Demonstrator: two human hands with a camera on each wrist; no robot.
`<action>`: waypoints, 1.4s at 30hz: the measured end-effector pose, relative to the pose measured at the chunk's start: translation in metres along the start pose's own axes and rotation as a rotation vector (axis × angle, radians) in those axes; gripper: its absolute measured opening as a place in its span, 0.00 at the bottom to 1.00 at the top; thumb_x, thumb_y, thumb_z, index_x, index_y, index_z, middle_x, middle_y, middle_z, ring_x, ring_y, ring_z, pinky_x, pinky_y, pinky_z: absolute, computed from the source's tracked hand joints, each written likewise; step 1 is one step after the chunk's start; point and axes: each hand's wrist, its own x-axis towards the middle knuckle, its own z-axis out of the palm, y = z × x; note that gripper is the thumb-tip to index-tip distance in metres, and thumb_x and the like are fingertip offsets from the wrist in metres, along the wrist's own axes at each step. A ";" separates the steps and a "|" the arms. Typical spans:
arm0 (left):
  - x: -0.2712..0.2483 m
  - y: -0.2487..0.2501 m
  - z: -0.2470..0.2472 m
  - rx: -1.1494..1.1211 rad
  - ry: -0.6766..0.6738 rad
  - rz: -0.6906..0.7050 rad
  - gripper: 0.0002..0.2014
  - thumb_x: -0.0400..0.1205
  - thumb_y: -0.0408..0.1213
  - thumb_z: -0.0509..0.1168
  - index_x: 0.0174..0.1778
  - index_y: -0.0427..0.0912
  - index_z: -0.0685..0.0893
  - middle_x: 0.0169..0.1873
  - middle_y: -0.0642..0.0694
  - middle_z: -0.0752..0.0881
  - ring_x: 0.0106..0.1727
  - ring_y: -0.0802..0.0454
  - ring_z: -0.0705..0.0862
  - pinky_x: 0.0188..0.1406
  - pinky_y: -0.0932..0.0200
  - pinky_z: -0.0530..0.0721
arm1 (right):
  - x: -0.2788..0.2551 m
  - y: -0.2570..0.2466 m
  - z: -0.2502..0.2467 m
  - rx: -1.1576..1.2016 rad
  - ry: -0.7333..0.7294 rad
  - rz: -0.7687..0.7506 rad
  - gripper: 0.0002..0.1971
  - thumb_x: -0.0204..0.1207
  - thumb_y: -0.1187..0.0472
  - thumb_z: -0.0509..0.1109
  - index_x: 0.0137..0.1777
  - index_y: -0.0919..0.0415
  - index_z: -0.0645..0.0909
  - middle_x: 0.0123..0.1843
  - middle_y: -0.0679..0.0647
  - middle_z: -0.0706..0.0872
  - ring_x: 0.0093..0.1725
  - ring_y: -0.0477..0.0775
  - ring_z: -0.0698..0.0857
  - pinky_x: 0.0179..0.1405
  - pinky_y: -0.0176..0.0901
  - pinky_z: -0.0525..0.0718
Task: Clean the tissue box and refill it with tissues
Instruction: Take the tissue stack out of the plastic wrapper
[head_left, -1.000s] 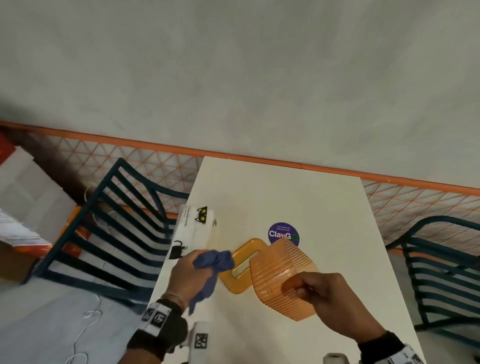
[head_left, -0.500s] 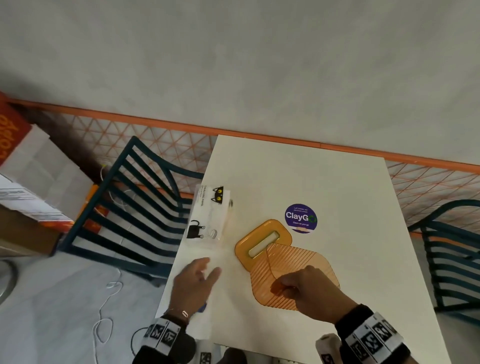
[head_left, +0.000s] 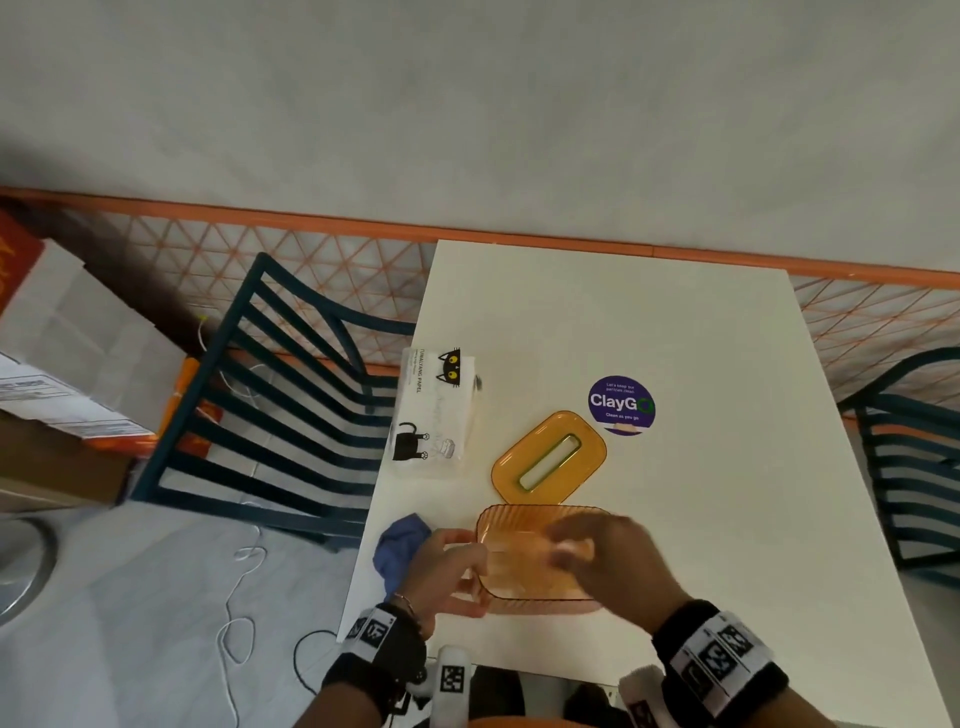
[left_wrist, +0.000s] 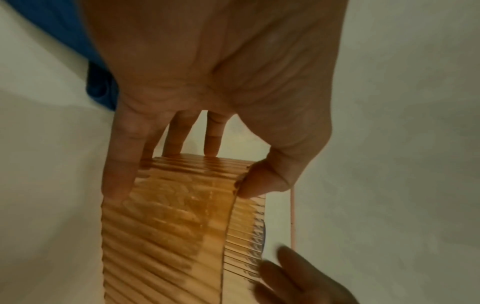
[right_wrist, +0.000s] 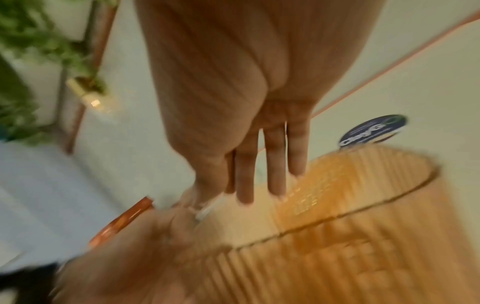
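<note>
The orange ribbed tissue box (head_left: 524, 571) lies on the white table (head_left: 649, 322) near its front edge, opening upward. My left hand (head_left: 457, 564) grips its left end; in the left wrist view the thumb (left_wrist: 262, 181) and fingers (left_wrist: 119, 164) clamp the ribbed wall (left_wrist: 168, 226). My right hand (head_left: 576, 548) is blurred above the box, its fingers (right_wrist: 270, 164) straight over the open rim (right_wrist: 337, 216). The orange slotted lid (head_left: 549, 457) lies just behind. A white tissue pack (head_left: 434, 410) with cat prints lies at the left edge. The blue cloth (head_left: 402, 545) sits beside my left hand.
A purple round sticker (head_left: 622, 405) is on the table behind the lid. Dark blue slatted chairs stand to the left (head_left: 270, 415) and to the right (head_left: 914, 467). Cardboard boxes (head_left: 62, 364) and a cable (head_left: 239, 597) lie on the floor at left.
My left hand let the blue cloth down at the table's left edge and took hold of the box's left end. My right hand loosened off the box, now fingers straight.
</note>
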 end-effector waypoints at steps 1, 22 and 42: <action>0.002 -0.002 -0.005 0.007 0.014 -0.002 0.25 0.69 0.28 0.72 0.64 0.44 0.83 0.57 0.32 0.88 0.53 0.34 0.91 0.46 0.38 0.94 | -0.002 0.009 -0.003 -0.021 0.157 0.091 0.17 0.74 0.44 0.78 0.62 0.41 0.87 0.58 0.38 0.90 0.54 0.42 0.88 0.54 0.39 0.87; 0.041 0.049 0.032 -0.089 0.191 0.146 0.14 0.84 0.30 0.67 0.65 0.42 0.87 0.63 0.38 0.89 0.59 0.40 0.90 0.58 0.40 0.92 | 0.064 0.062 -0.031 0.035 -0.141 0.454 0.19 0.78 0.64 0.60 0.25 0.58 0.76 0.22 0.50 0.85 0.22 0.43 0.82 0.23 0.28 0.71; 0.043 0.070 -0.019 1.368 0.745 0.565 0.22 0.83 0.53 0.70 0.74 0.57 0.84 0.84 0.48 0.73 0.88 0.44 0.64 0.84 0.40 0.65 | 0.081 0.023 -0.053 0.017 0.098 -0.022 0.09 0.74 0.44 0.78 0.48 0.46 0.89 0.45 0.39 0.91 0.41 0.38 0.84 0.41 0.35 0.83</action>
